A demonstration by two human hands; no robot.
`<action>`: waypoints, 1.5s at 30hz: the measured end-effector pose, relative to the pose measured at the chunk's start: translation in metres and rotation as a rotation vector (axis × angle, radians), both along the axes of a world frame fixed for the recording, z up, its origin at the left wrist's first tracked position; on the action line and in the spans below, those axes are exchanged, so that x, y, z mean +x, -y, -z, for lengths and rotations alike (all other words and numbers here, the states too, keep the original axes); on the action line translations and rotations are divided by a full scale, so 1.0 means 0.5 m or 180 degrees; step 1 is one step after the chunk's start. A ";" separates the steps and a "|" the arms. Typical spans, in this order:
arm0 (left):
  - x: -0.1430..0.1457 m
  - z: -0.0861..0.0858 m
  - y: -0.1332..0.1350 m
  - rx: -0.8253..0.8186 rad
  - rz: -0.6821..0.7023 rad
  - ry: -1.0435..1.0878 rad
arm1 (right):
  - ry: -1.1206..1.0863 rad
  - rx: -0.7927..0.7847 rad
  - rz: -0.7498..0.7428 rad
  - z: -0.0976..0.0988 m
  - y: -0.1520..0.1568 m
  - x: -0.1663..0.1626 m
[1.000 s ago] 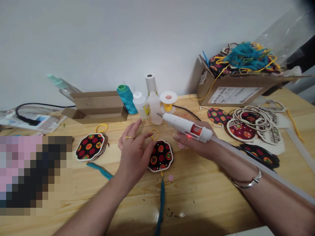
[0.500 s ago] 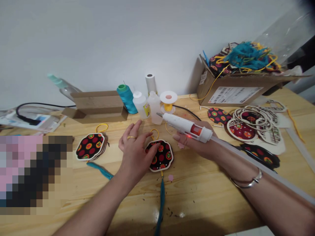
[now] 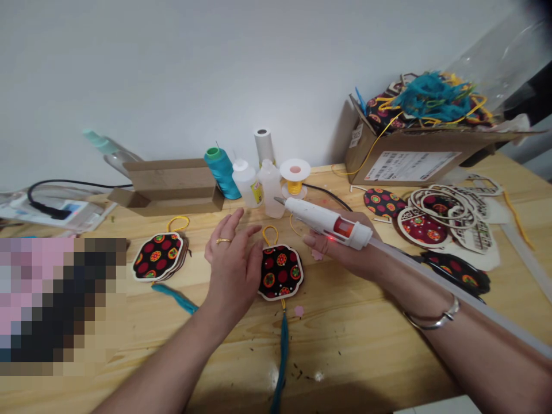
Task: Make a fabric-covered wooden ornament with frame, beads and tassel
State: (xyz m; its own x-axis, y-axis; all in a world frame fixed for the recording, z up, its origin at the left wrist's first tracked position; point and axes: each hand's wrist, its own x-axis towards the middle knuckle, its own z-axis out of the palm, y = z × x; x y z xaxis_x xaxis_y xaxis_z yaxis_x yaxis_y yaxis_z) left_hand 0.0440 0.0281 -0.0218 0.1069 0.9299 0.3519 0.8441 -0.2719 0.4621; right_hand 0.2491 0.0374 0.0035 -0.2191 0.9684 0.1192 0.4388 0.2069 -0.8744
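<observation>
Back row, left to right: power strip [image 3: 84,215] with black plug [image 3: 54,213], mint-topped spray bottle [image 3: 100,142], shallow open cardboard box [image 3: 172,175], teal thread cone [image 3: 224,177], labelled bottle [image 3: 245,188], white roll [image 3: 264,148] behind clear bottle [image 3: 272,195], yellow cord spool [image 3: 295,187]. Large carton [image 3: 360,158] right, heaped with teal strands [image 3: 431,99].

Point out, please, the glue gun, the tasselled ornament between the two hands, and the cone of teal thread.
Glue gun [image 3: 317,215]: head view, on its white body.
Tasselled ornament [image 3: 282,272]: head view, on its patterned front.
Cone of teal thread [image 3: 223,176]: head view, on the wound thread.
</observation>
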 end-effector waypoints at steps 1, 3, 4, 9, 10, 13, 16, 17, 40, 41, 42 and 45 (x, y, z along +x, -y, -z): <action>-0.001 -0.001 0.001 0.0071 0.0025 0.0010 | 0.0010 -0.0001 -0.0001 0.000 0.000 0.000; -0.005 -0.002 0.004 0.0237 0.0114 -0.0028 | 0.0012 0.0002 0.0013 -0.001 0.000 0.000; -0.007 -0.002 0.006 0.0324 0.0161 -0.0074 | 0.0005 0.0004 0.0014 -0.001 0.001 0.000; -0.012 -0.001 0.019 0.0659 0.0359 -0.0411 | -0.0036 0.0008 -0.0036 0.001 -0.001 0.002; -0.012 0.000 0.022 0.0683 0.0385 -0.0479 | -0.0035 0.0017 -0.0034 0.002 -0.001 0.002; -0.009 0.003 0.030 0.0708 0.0456 -0.0659 | -0.0036 0.0014 0.0016 0.004 -0.001 0.002; -0.008 0.008 0.034 0.0709 0.0484 -0.0812 | -0.0038 -0.0033 0.0039 0.003 0.000 0.002; -0.008 0.010 0.035 0.0698 0.0490 -0.0852 | -0.0046 -0.0046 0.0033 0.003 0.000 0.002; -0.013 0.019 0.031 0.0625 0.0496 -0.0903 | -0.0019 -0.0053 -0.0023 -0.001 0.000 0.002; -0.013 0.018 0.031 0.0656 0.0466 -0.0912 | 0.0015 -0.0044 -0.0022 -0.002 0.000 0.002; -0.013 0.017 0.031 0.0694 0.0440 -0.0913 | 0.0051 -0.0029 -0.0021 -0.002 0.000 0.002; -0.012 0.015 0.031 0.0741 0.0442 -0.0902 | 0.0072 0.0004 -0.0010 -0.001 0.000 0.003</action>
